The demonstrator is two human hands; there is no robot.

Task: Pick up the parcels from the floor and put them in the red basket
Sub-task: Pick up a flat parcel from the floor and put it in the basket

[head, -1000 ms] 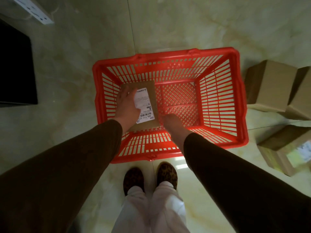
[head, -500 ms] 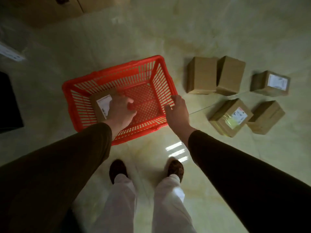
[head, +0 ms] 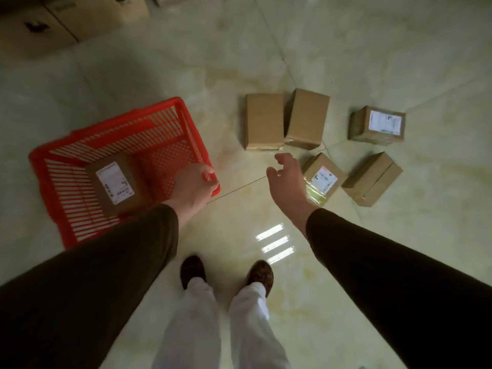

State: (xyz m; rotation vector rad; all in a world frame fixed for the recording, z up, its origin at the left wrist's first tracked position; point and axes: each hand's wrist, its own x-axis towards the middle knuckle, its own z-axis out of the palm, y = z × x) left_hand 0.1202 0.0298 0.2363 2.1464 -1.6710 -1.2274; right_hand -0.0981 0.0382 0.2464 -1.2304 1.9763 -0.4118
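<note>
The red basket stands on the floor at the left, with one labelled parcel lying inside it. My left hand hovers over the basket's near right corner, fingers loosely curled and holding nothing. My right hand is open with fingers spread above the floor, just left of a labelled parcel. Several more brown parcels lie on the floor to the right: two plain ones side by side, a labelled one and a plain one.
Large cardboard boxes stand at the far left. My feet are on the glossy tile floor just below the hands, right of the basket's near side.
My left hand has let go of the parcel in the basket and moved right to the basket's corner. My right hand has moved right toward the floor parcels. The view has swung right.
</note>
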